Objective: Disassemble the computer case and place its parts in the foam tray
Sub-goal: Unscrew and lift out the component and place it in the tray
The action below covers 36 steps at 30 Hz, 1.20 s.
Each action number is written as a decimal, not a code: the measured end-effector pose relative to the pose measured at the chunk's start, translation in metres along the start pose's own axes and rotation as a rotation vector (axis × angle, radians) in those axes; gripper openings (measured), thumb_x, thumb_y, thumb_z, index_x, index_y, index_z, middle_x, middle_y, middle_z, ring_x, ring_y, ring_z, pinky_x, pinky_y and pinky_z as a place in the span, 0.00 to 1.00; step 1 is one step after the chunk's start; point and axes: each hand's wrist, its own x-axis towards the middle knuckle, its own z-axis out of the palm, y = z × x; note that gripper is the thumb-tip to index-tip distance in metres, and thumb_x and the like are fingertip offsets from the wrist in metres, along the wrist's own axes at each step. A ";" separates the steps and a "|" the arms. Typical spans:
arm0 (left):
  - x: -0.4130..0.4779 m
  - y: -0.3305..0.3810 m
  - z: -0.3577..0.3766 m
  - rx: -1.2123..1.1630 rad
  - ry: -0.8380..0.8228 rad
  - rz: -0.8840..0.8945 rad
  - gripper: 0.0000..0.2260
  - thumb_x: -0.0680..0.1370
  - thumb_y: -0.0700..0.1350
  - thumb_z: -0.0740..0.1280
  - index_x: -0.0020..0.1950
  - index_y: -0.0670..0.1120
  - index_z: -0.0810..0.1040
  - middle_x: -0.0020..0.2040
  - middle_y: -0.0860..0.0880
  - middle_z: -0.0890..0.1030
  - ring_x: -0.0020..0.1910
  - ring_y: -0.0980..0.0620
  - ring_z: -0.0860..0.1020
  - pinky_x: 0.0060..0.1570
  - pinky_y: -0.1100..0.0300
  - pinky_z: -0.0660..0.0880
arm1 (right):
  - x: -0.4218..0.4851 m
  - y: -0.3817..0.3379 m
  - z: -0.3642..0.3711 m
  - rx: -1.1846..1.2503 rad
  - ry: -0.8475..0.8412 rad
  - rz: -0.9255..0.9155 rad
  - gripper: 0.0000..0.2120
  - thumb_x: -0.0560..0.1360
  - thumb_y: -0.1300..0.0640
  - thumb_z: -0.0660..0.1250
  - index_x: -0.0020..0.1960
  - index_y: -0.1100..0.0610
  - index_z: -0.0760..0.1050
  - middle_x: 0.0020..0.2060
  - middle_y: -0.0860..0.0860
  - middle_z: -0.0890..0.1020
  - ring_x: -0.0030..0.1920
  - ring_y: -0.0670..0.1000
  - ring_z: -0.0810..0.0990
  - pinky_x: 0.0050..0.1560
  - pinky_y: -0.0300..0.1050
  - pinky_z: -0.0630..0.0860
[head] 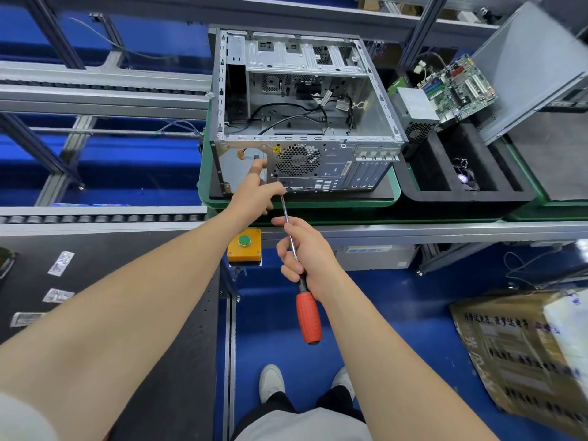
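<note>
Computer case (302,100) sits open on green pallet (318,204), foam tray (461,198) just right. Left hand (254,194): index straight on rear panel, other fingers curled, possibly pinching tip. Right hand (305,253) fingers wrap screwdriver (308,316) shaft.

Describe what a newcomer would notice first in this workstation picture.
The open grey metal computer case sits centre, on a green-edged pallet. In front, the right hand grips a long red-handled screwdriver aimed at its rear panel, where the left hand reaches. To the right, a black foam tray holds a green circuit board.
</note>
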 end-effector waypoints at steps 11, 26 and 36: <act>-0.007 0.004 0.010 -0.184 -0.006 -0.074 0.25 0.79 0.41 0.70 0.68 0.58 0.61 0.42 0.41 0.86 0.41 0.39 0.86 0.42 0.49 0.84 | 0.001 -0.002 0.006 0.014 -0.009 0.012 0.14 0.87 0.54 0.58 0.67 0.53 0.78 0.32 0.55 0.77 0.20 0.47 0.63 0.20 0.40 0.64; -0.001 -0.003 0.015 -0.142 0.003 -0.043 0.27 0.77 0.41 0.70 0.69 0.57 0.60 0.38 0.47 0.86 0.36 0.45 0.85 0.41 0.49 0.85 | 0.001 0.002 0.003 0.004 0.013 -0.003 0.14 0.87 0.53 0.58 0.66 0.53 0.80 0.32 0.55 0.78 0.19 0.47 0.63 0.20 0.40 0.64; 0.000 -0.003 0.016 -0.156 0.013 -0.044 0.26 0.78 0.41 0.70 0.68 0.56 0.61 0.38 0.47 0.86 0.40 0.41 0.86 0.41 0.49 0.85 | 0.002 0.002 0.003 -0.046 0.043 -0.039 0.13 0.88 0.55 0.58 0.66 0.53 0.79 0.32 0.55 0.78 0.19 0.47 0.63 0.20 0.40 0.65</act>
